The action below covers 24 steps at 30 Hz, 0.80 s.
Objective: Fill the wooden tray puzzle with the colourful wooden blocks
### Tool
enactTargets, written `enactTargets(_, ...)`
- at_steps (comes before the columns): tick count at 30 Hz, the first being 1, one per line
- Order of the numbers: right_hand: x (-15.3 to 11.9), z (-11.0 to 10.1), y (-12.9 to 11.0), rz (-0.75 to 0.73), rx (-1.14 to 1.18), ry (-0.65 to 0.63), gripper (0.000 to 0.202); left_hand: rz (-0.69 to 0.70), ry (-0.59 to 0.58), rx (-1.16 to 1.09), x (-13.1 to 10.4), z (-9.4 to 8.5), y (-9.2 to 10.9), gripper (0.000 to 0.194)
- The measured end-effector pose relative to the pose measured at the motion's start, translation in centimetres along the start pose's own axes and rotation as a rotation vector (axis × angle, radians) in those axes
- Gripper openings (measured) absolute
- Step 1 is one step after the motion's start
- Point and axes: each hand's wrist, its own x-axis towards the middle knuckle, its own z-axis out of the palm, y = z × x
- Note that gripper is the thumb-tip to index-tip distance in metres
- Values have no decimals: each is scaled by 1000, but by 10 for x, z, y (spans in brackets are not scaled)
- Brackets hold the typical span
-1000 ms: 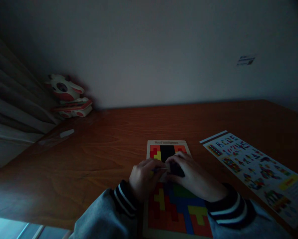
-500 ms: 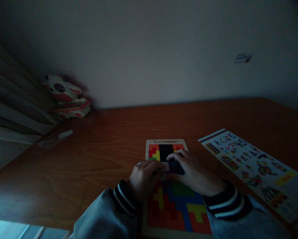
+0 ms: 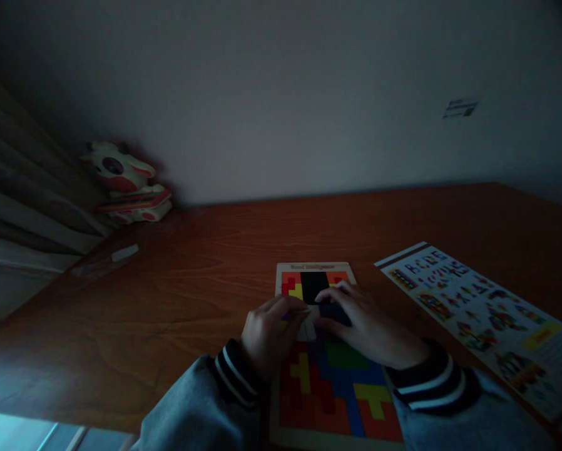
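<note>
A wooden block puzzle board (image 3: 337, 437) with coloured pieces lies in front of me. My left hand (image 3: 268, 335) is over its left side, with thumb and fingers pinched on a pale puzzle piece (image 3: 308, 331). The fingertips cover part of that piece. To its right, my right hand (image 3: 368, 326) curves over the board with thumb and forefinger apart. Under and between those fingers is a dark blue area (image 3: 333, 313); I cannot tell if they touch it. A black gap (image 3: 314, 287) shows near the board's top. Below the hands, a green piece (image 3: 344, 356) lies among blue, red and yellow ones.
A printed sheet (image 3: 478, 313) with coloured pictures lies right of the board on the wooden table (image 3: 191, 300). A cow-shaped toy (image 3: 131, 181) stands at the back left by the curtain (image 3: 27, 200). A small white strip (image 3: 124, 252) lies near the left edge.
My left fingertips have risen slightly, and more of the pale piece shows beneath them. My right hand stays almost in place, its thumb a little higher.
</note>
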Motion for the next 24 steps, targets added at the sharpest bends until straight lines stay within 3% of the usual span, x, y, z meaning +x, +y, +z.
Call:
enactTargets(10,1,16,-7,-52,-34,73,31,-59,33,32,0,0,-3,6)
enactTargets(15,1,16,-7,-44,-27,71,39,-98,-11,84,1,-1,-2,5)
enactTargets(20,0,16,-12,-69,-5,75,13,-105,26,63,0,-1,-3,6)
enactTargets(24,2,21,-14,-73,-37,106,8,-153,86,47,0,1,-6,5)
